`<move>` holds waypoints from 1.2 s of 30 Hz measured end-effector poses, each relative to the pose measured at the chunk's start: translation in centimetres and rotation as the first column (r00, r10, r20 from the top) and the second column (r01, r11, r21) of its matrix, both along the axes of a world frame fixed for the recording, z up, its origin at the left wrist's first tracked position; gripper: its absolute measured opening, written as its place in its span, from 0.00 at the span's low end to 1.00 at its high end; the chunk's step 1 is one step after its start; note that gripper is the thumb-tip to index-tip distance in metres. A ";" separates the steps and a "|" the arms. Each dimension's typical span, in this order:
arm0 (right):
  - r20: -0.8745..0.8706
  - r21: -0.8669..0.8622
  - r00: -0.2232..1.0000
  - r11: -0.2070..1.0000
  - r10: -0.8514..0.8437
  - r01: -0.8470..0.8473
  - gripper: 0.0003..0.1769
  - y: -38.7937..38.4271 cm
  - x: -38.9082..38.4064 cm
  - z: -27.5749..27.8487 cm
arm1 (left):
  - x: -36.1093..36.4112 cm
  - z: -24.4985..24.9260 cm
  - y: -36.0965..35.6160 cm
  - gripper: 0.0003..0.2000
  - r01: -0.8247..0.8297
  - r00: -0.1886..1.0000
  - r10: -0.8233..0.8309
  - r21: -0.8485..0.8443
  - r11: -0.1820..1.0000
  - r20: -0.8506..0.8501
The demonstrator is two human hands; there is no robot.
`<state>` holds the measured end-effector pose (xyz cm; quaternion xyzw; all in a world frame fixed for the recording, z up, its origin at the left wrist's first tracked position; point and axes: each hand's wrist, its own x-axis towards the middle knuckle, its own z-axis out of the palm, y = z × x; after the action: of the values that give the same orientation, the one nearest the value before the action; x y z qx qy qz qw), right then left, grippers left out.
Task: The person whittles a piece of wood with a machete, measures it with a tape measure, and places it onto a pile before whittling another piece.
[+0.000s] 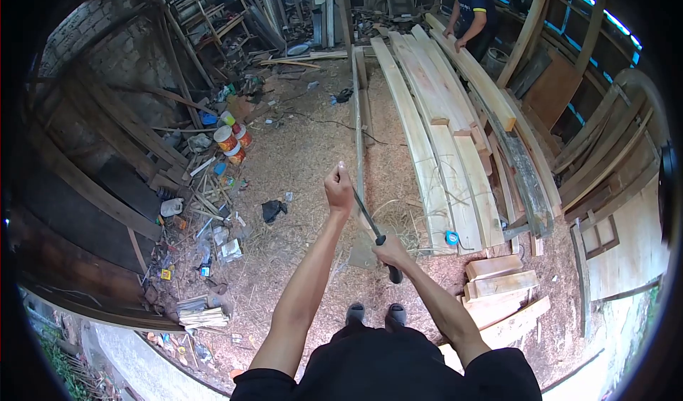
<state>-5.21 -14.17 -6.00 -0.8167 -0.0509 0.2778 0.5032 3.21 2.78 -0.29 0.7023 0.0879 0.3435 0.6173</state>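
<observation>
My right hand [393, 251] is wrapped round the black handle of a long, thin, dark rod-like tool [368, 217], whose shaft slants up and to the left. Close to the shaft's far end is my left hand [339, 187], raised with its fingers curled together and the thumb on top; what they pinch, if anything, is too small to make out. Behind both hands stands a narrow wooden post [358, 116], and the littered ground lies below.
Long sawn planks [420, 145] are stacked on the right, with a blue tape measure [452, 238] on them. A person [473, 13] grips a beam at the back. Short wood blocks [498, 280] lie at lower right. Paint tins [226, 139] and scraps line the left.
</observation>
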 end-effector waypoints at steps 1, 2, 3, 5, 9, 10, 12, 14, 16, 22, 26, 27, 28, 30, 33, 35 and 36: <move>-0.008 -0.008 1.000 1.000 0.003 -0.003 0.08 -0.1 0.0 -2.2 | -0.1 0.0 -0.2 0.20 -0.009 1.000 0.009 0.017 1.000 -0.004; 0.142 -0.088 0.989 0.995 -0.043 0.056 0.09 0.0 -0.3 -6.0 | -0.5 0.0 -0.5 0.20 -0.009 1.000 0.010 0.012 1.000 -0.016; 0.300 -0.155 0.951 0.979 -0.081 0.132 0.10 -0.4 -0.9 -8.8 | -0.5 0.3 -0.9 0.20 -0.025 1.000 0.025 0.030 0.999 0.006; 0.277 -0.331 0.961 0.938 -0.010 0.105 0.12 -2.4 -1.7 -11.0 | 0.2 0.8 -1.0 0.20 -0.039 0.998 0.036 0.056 0.998 0.048; -0.164 -0.422 0.974 0.882 0.156 -0.212 0.11 -6.9 -2.9 -14.5 | -0.4 -0.2 -0.1 0.19 0.066 0.998 -0.066 0.006 0.998 -0.016; -0.157 -0.424 0.976 0.882 0.151 -0.204 0.11 -7.4 -3.1 -14.1 | 0.0 -0.2 -0.1 0.19 0.074 0.997 -0.074 -0.029 0.997 -0.006; -0.051 -0.355 0.998 0.934 0.022 -0.039 0.11 -8.2 -4.2 -13.2 | 0.3 1.0 -0.5 0.19 0.038 0.999 -0.038 -0.008 0.999 0.006; -0.187 -0.301 0.982 0.951 0.012 -0.069 0.12 -7.1 -3.3 -8.5 | -0.3 0.9 -1.1 0.19 0.016 1.000 -0.016 0.014 1.000 -0.013; -0.098 -0.279 0.994 0.958 0.039 -0.065 0.12 -5.7 -1.5 -7.5 | 0.5 0.9 -2.1 0.19 0.035 0.999 -0.035 0.008 0.999 0.011; 0.013 0.031 0.998 0.997 -0.067 0.066 0.10 -1.3 1.3 3.0 | 0.6 2.1 -3.9 0.20 0.092 0.996 -0.091 0.035 0.995 -0.018; -0.075 -0.132 0.990 0.986 -0.116 0.105 0.10 -1.4 0.7 -1.5 | 0.7 1.3 -2.9 0.20 0.100 0.995 -0.101 0.022 0.995 0.020; -0.256 0.030 0.961 0.993 -0.105 0.116 0.10 -2.0 0.5 -4.2 | 0.4 1.2 -2.3 0.20 0.107 0.994 -0.107 -0.008 0.994 0.019; -0.253 0.034 0.962 0.993 -0.100 0.112 0.10 -1.9 0.6 -4.2 | 0.2 1.0 -1.7 0.20 0.113 0.994 -0.112 -0.040 0.993 0.018; -0.004 -0.159 1.000 0.987 -0.011 0.010 0.10 -1.4 1.2 -2.8 | 0.5 0.9 -0.3 0.20 0.050 0.998 -0.049 -0.024 0.998 0.029; 0.023 -0.073 1.000 0.997 0.010 -0.008 0.09 -0.6 1.5 1.1 | 0.2 0.5 1.5 0.21 0.034 0.999 -0.032 -0.051 0.998 0.034; -0.096 0.040 0.995 0.999 0.002 0.002 0.07 0.2 1.5 2.0 | 0.0 0.5 1.9 0.20 0.081 0.996 -0.076 -0.110 0.991 0.048; -0.092 0.042 0.996 0.999 0.004 0.000 0.07 0.5 1.6 0.9 | -0.3 0.7 1.7 0.20 0.079 0.996 -0.074 -0.108 0.991 0.051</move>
<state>-3.65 -13.64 -5.07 -0.7923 -0.0342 0.3147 0.5216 2.94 4.45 0.37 0.6618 0.0651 0.3306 0.6697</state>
